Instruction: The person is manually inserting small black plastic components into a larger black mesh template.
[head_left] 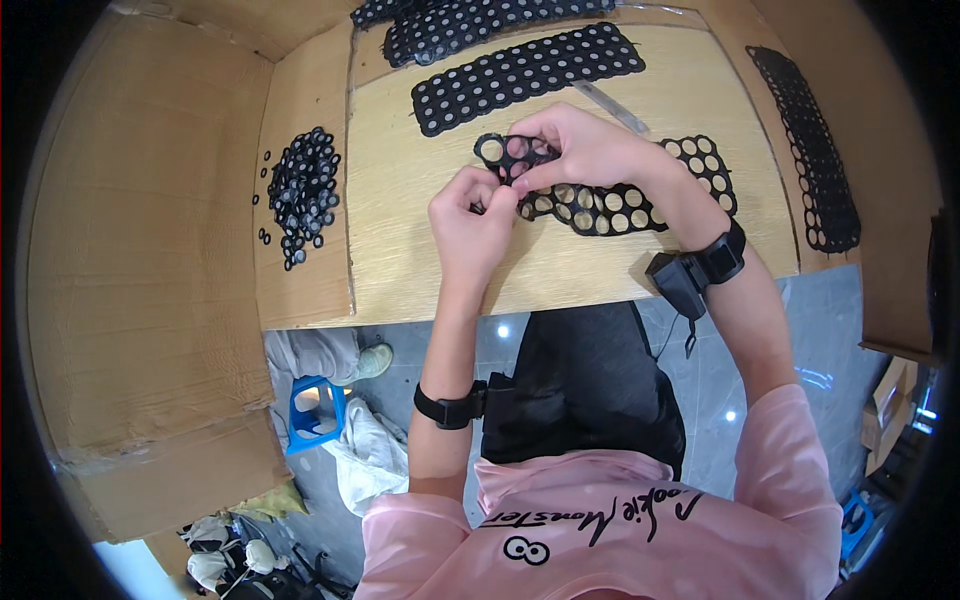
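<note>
Over the middle of the table, both of my hands are on a black, floppy sheet full of round holes (630, 208). Its far left corner is lifted and bent, while the rest lies on the wood to the right, partly under my right forearm. My left hand (472, 215) pinches the near left edge with thumb and curled fingers. Closed over the sheet, my right hand (595, 150) has its thumb tip right by the left fingertips. Whether a small piece sits between the fingertips is hidden. Through the holes the pale wood shows.
Small black rings with grey centres (305, 185) lie heaped on cardboard at left. Behind my hands lies a black sheet with its holes filled (528, 80); more are stacked beyond (480, 28). A flat clear strip (612, 106) rests nearby. Another holed sheet (826, 190) lies at right. Cardboard walls (150, 250) flank the table.
</note>
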